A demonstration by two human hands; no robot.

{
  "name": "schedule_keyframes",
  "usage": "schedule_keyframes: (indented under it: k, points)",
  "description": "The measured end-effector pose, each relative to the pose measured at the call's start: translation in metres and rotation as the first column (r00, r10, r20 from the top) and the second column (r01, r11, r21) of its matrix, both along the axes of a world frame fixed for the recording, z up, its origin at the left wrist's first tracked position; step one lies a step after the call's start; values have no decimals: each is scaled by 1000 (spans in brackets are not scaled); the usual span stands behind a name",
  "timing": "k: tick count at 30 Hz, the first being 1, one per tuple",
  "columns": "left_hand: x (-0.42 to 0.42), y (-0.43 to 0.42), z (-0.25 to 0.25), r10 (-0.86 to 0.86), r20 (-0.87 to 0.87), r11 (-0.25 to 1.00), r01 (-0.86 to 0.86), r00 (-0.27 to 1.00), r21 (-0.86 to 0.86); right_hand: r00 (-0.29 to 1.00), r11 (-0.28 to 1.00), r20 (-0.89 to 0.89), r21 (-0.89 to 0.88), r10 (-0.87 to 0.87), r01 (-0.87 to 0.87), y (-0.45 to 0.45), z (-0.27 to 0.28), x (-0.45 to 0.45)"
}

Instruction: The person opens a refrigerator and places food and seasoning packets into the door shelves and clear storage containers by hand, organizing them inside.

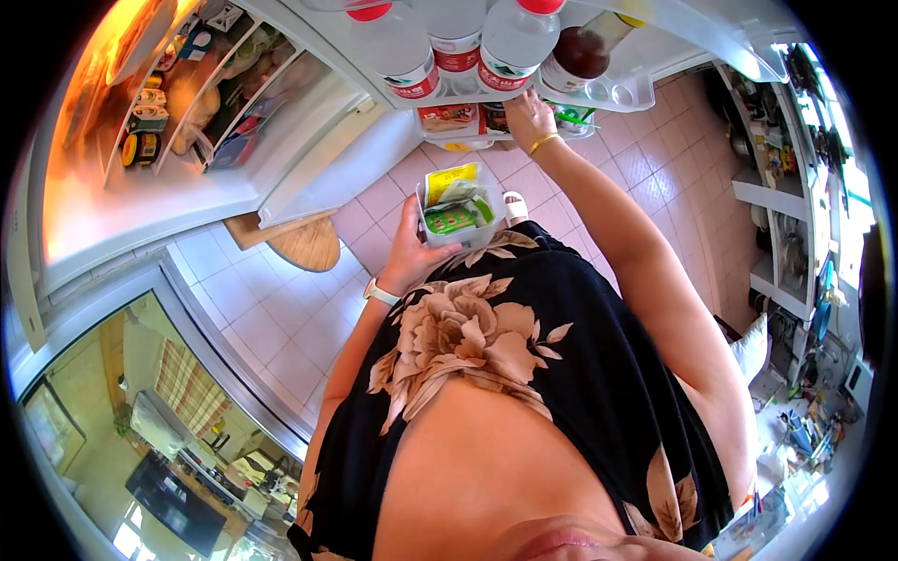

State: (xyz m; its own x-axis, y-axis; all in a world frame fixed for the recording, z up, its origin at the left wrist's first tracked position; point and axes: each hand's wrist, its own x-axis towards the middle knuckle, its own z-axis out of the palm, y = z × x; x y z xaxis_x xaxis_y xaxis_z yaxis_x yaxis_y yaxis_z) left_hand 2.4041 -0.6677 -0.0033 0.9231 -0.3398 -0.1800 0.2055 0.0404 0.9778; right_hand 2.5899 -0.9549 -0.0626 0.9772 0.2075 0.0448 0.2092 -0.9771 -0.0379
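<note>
My left hand (409, 254) is closed around the side of a clear plastic container (477, 237), held in front of my waist. Inside it lie a green packet (451, 221) and a yellow packet (451, 183), with other small packets. My right hand (531, 122) reaches forward to the lower rack of the fridge door, just under the bottles. Its fingertips are partly hidden by the rack, so whether it grips anything cannot be made out. Beside it are a red packet (447, 118) on one side and green items (572, 116) on the other.
Clear bottles with red caps (516, 47) and a dark-filled jar (580, 58) stand in the upper door rack (629, 93). At left, the open fridge (215, 187) shows shelves full of food. A round wooden board (309, 245) is below it. Crowded shelves (776, 201) line the right.
</note>
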Motion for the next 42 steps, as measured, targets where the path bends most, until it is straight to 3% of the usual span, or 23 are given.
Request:
schedule_keyframes:
  k: [3,4,5,7,10,12,15,17,19,22,24,26,27,29,39,41,42]
  points:
    - [3,-3,-10,-13,75,999,10,997,41,998,997,-49,65,-34,37,8,59,-33]
    - [5,-5,-11,-11,75,999,8,997,40,996,937,50,337,74,-86,5,63,-43]
    - [6,-7,-12,-11,77,999,9,997,36,974,794,172,567,147,-220,3,68,-54]
    - [7,-11,-15,-19,77,1000,17,997,27,948,605,94,749,305,-269,9,86,-78]
    - [10,-14,-18,-43,64,998,41,997,39,913,582,144,730,380,-358,21,103,-99]
    - [13,-14,-17,-96,55,986,87,994,140,904,589,183,705,387,-395,24,110,-102]
    - [13,-18,-21,-89,-17,993,91,996,76,915,514,225,770,335,-378,29,136,-110]
    - [14,-20,-19,-97,-33,993,99,995,67,935,572,-44,801,352,-178,27,139,-115]
    - [17,-23,-18,-97,-43,993,100,994,59,916,534,-70,828,396,-167,22,138,-117]
    - [16,-23,-21,-97,34,995,97,995,-11,976,444,219,873,7,-199,13,158,-116]
    - [16,-21,-25,-60,-41,997,58,997,-53,907,545,420,756,19,-362,0,165,-108]
    - [12,-13,-22,-45,-6,999,45,999,-4,865,618,497,659,70,-429,-16,154,-99]
    - [11,-9,-21,-31,32,999,30,999,45,863,619,500,656,72,-431,-22,142,-96]
    - [6,-1,-25,-5,23,1000,5,1000,4,910,754,407,574,76,-319,-30,112,-90]
    - [1,-1,13,47,27,999,-48,999,19,929,822,358,498,97,-278,-12,36,-39]
    - [-3,-1,14,34,58,999,-32,998,-32,994,840,75,534,74,-103,-10,14,-29]
    - [-5,0,14,36,82,997,-29,996,-77,993,886,-116,462,24,32,-9,3,-22]
